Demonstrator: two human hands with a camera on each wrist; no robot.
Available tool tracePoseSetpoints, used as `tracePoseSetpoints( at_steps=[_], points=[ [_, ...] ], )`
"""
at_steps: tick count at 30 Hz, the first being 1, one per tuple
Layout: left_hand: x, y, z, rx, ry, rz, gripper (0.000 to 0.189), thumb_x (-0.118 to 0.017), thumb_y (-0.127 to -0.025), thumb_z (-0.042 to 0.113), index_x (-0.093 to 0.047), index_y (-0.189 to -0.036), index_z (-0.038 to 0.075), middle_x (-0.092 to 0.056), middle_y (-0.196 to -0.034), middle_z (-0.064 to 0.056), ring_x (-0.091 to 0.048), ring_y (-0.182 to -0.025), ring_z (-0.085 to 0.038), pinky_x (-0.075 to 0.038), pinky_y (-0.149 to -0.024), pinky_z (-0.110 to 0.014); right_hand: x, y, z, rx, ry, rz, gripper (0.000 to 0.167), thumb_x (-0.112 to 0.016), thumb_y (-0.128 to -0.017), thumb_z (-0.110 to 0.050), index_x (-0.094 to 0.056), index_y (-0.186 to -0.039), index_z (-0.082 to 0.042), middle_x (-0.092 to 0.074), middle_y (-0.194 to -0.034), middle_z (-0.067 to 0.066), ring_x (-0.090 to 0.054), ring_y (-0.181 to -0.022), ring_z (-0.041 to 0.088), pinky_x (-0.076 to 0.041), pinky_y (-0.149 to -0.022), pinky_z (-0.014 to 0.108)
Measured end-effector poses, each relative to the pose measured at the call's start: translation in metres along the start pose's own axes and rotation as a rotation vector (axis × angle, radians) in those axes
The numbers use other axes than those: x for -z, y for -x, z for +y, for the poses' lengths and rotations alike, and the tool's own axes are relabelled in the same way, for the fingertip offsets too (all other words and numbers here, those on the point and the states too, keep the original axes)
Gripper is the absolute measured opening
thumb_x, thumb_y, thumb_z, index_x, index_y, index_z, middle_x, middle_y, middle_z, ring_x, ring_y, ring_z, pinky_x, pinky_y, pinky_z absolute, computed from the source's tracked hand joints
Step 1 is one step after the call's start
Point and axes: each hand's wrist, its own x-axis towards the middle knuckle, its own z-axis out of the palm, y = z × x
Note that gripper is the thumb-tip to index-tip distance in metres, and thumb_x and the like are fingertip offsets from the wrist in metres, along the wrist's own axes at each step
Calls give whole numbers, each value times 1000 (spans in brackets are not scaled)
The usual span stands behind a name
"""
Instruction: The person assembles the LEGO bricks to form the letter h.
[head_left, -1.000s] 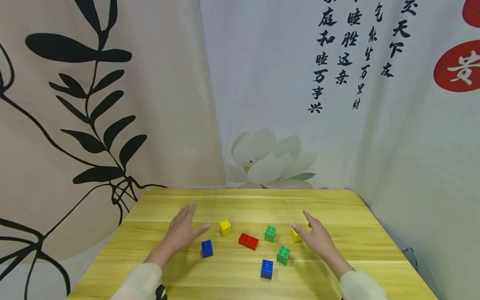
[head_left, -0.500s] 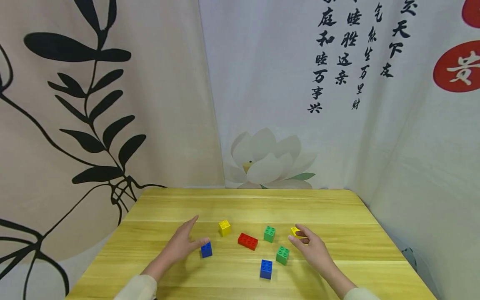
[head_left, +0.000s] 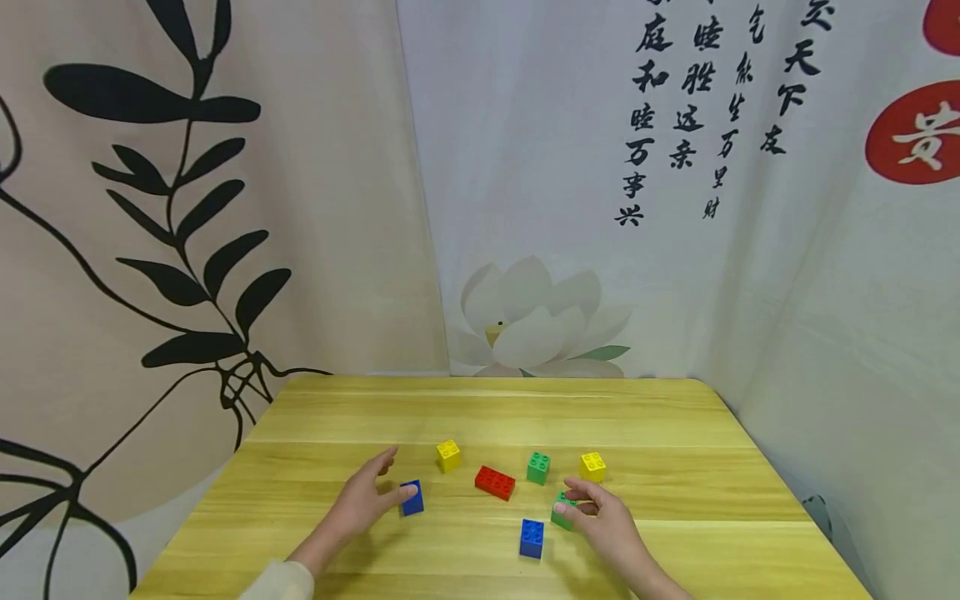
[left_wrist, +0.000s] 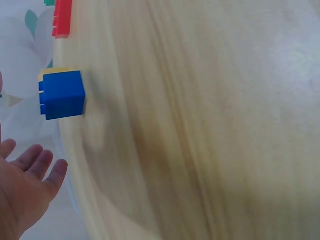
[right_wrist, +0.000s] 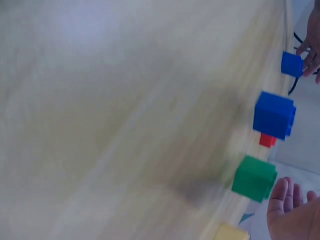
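My left hand (head_left: 358, 504) hovers beside the left blue toy brick (head_left: 414, 505), fingers spread and thumb overlapping its top in the head view. The left wrist view has a gap between that hand (left_wrist: 27, 187) and the brick's studs (left_wrist: 42, 97). Over the nearer green brick (head_left: 562, 522) is my right hand (head_left: 606, 527), thumb and fingers apart and slightly bent. From the right wrist, its fingertips (right_wrist: 281, 187) appear right by the studded side of the green brick (right_wrist: 254, 178), gripping nothing.
A second blue brick (head_left: 532, 539) stands at the front. Behind are a red brick (head_left: 495, 483), another green brick (head_left: 538, 468), and yellow bricks at left (head_left: 448, 456) and right (head_left: 592, 467). The wooden table (head_left: 345, 417) ends at a printed curtain (head_left: 525, 208).
My right hand has come from the right yellow brick toward me and left, over the nearer green brick. My left hand has lowered slightly toward the left blue brick. The bricks stay put.
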Motion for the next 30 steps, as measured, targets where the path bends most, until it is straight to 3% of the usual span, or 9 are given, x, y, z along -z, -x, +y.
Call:
tracePoseSetpoints(
  at_steps=[6,15,30],
  points=[
    [-3,0,-7,30,21,-3,81,-77,-87,36,-38,-151,4,-46,-145,-25,-44,-131,-44,-41,-100,-60,-10,7,4,19,2,-39,51,-77,-88,-23,-61,-129,2,-67,-112,10,-63,-97,23,-55,-79,36],
    [-5,4,-13,71,53,-15,81,-78,-85,39,-42,-149,5,-51,-140,-21,-48,-126,-42,-42,-99,-59,-20,13,10,2,-11,-76,56,-78,-86,-31,-62,-128,2,-67,-110,9,-62,-95,21,-54,-74,32],
    [-11,4,-20,63,79,-19,67,-79,-86,31,-52,-139,2,-58,-131,-18,-54,-120,-37,-44,-99,-55,-31,13,16,-74,1,-143,60,-79,-86,-28,-58,-131,6,-65,-114,14,-65,-95,25,-56,-73,36]
  ],
)
